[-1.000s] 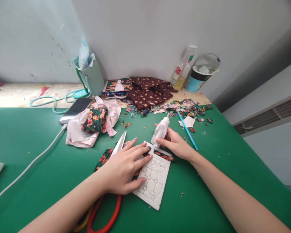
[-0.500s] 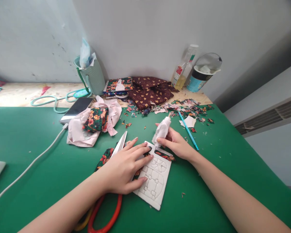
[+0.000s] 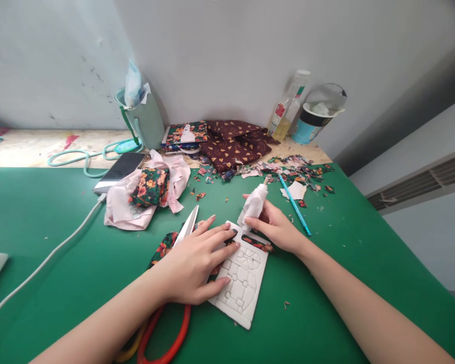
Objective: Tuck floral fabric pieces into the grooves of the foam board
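Spread flat, my left hand (image 3: 199,263) rests with its fingertips on a white board (image 3: 242,283) scored with rounded and blocky outlines. A dark floral fabric strip (image 3: 257,241) lies across the board's upper end. Under my left hand are large scissors (image 3: 187,226) with red and yellow handles, partly hidden, and another floral fabric piece (image 3: 163,247). My right hand (image 3: 275,225) is closed around a white-wrapped tool (image 3: 253,206) with a thin tan tip pointing up and away, just above the board's far end. What lies inside the wrapping is hidden.
Pink and floral cloth (image 3: 149,189) and a phone (image 3: 121,169) with a white cable lie left. A blue pencil (image 3: 294,205) and fabric scraps (image 3: 299,169) lie right. Behind stand a green holder (image 3: 147,121), a bottle (image 3: 288,108) and a paper cup (image 3: 311,124).
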A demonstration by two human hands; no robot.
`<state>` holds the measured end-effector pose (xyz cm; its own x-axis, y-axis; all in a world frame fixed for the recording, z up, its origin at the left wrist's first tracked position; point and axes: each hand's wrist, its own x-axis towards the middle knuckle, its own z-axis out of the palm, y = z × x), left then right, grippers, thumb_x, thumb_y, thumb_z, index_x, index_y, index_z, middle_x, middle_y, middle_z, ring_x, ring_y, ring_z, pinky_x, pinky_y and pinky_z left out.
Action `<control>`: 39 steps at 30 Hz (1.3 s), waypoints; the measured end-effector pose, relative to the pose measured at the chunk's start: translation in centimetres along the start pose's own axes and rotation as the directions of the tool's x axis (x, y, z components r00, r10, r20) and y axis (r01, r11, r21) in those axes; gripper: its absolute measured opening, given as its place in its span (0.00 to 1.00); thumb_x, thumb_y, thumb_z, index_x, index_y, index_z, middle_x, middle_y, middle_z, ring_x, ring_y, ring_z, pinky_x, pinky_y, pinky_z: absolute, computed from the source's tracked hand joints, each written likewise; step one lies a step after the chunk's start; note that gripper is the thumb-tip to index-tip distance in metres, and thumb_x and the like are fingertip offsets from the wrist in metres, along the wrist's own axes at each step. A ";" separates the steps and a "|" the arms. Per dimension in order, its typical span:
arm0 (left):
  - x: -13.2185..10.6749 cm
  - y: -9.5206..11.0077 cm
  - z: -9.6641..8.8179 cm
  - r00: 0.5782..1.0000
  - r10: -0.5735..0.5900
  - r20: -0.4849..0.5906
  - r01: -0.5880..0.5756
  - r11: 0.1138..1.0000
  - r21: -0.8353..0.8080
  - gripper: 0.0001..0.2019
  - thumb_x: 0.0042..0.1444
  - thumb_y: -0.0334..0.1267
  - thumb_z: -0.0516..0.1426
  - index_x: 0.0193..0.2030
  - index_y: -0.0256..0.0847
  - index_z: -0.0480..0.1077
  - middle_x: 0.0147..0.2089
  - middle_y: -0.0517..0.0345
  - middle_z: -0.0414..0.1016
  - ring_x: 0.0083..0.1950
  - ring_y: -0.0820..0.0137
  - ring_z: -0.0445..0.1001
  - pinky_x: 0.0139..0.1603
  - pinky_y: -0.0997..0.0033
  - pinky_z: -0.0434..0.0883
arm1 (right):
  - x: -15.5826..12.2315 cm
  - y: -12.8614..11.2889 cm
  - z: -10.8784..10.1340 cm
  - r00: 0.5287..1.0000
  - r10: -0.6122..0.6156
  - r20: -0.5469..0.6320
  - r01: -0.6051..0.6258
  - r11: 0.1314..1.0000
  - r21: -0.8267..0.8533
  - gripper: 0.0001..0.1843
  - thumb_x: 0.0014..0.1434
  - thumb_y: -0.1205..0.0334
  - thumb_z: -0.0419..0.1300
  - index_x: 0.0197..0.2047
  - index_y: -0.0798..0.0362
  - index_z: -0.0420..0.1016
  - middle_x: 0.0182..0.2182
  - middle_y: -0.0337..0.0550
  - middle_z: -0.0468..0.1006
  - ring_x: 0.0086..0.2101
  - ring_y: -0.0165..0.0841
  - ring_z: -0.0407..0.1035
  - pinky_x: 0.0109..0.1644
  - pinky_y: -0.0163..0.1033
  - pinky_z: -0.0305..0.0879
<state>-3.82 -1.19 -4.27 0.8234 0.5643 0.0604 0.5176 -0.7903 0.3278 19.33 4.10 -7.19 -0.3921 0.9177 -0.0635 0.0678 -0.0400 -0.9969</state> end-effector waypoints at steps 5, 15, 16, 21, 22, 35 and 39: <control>0.0 0.1 0.0 1.000 -0.013 0.008 0.013 1.000 -0.002 0.27 0.58 0.45 0.53 0.63 0.39 0.60 0.64 0.42 0.62 0.68 0.51 0.55 0.67 0.39 0.47 | -0.1 -0.1 0.2 0.999 -0.003 -0.032 0.002 1.000 -0.008 0.28 0.54 0.59 0.63 0.57 0.51 0.62 0.40 0.43 0.73 0.38 0.35 0.70 0.42 0.40 0.69; 0.1 0.0 -0.1 1.000 -0.012 0.023 0.012 1.000 0.001 0.27 0.58 0.45 0.52 0.63 0.38 0.60 0.65 0.42 0.61 0.68 0.51 0.54 0.67 0.39 0.48 | -0.1 0.1 0.4 0.994 -0.001 -0.109 -0.002 1.000 -0.026 0.27 0.53 0.59 0.62 0.56 0.52 0.62 0.42 0.45 0.75 0.42 0.38 0.72 0.45 0.42 0.69; 0.1 0.0 -0.1 1.000 -0.012 0.025 0.012 1.000 0.001 0.27 0.58 0.45 0.52 0.63 0.38 0.60 0.65 0.42 0.61 0.68 0.51 0.54 0.67 0.39 0.48 | -0.1 0.1 0.3 0.993 -0.003 -0.116 0.000 0.999 -0.032 0.27 0.53 0.59 0.62 0.56 0.53 0.62 0.42 0.46 0.75 0.42 0.38 0.72 0.45 0.43 0.69; 0.1 0.1 -0.1 0.999 -0.020 0.034 0.020 1.000 0.004 0.27 0.58 0.45 0.52 0.63 0.38 0.60 0.65 0.43 0.61 0.68 0.52 0.54 0.67 0.39 0.45 | -0.3 0.1 0.4 0.989 -0.007 -0.148 -0.003 0.998 -0.069 0.28 0.53 0.58 0.62 0.56 0.54 0.62 0.42 0.47 0.76 0.41 0.39 0.72 0.46 0.43 0.69; 0.1 0.1 -0.1 0.999 -0.022 0.037 0.022 1.000 0.005 0.27 0.58 0.46 0.52 0.63 0.38 0.60 0.65 0.43 0.61 0.69 0.52 0.54 0.68 0.40 0.45 | -0.3 0.1 0.4 0.988 -0.007 -0.154 -0.004 0.997 -0.076 0.28 0.53 0.58 0.62 0.56 0.54 0.62 0.42 0.47 0.76 0.41 0.39 0.73 0.45 0.43 0.70; 0.1 0.1 -0.1 0.999 -0.026 0.037 0.026 1.000 0.003 0.27 0.59 0.46 0.51 0.63 0.39 0.60 0.65 0.44 0.61 0.69 0.54 0.53 0.68 0.41 0.42 | -0.6 0.6 0.4 0.976 -0.040 -0.216 0.013 0.992 -0.126 0.26 0.55 0.58 0.61 0.56 0.53 0.63 0.44 0.47 0.76 0.43 0.39 0.73 0.47 0.42 0.69; 0.1 0.1 -0.1 0.999 -0.028 0.039 0.028 1.000 -0.001 0.26 0.60 0.46 0.50 0.63 0.39 0.60 0.65 0.44 0.61 0.69 0.54 0.53 0.69 0.41 0.41 | -0.6 0.7 0.3 0.972 -0.043 -0.229 0.017 0.993 -0.114 0.27 0.55 0.57 0.62 0.56 0.53 0.62 0.45 0.47 0.76 0.43 0.38 0.72 0.47 0.42 0.68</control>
<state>-3.73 -1.20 -4.14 0.8171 0.5763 0.0145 0.5400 -0.7740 0.3307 19.28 3.41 -7.83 -0.1738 0.9847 -0.0084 0.1650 0.0207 -0.9861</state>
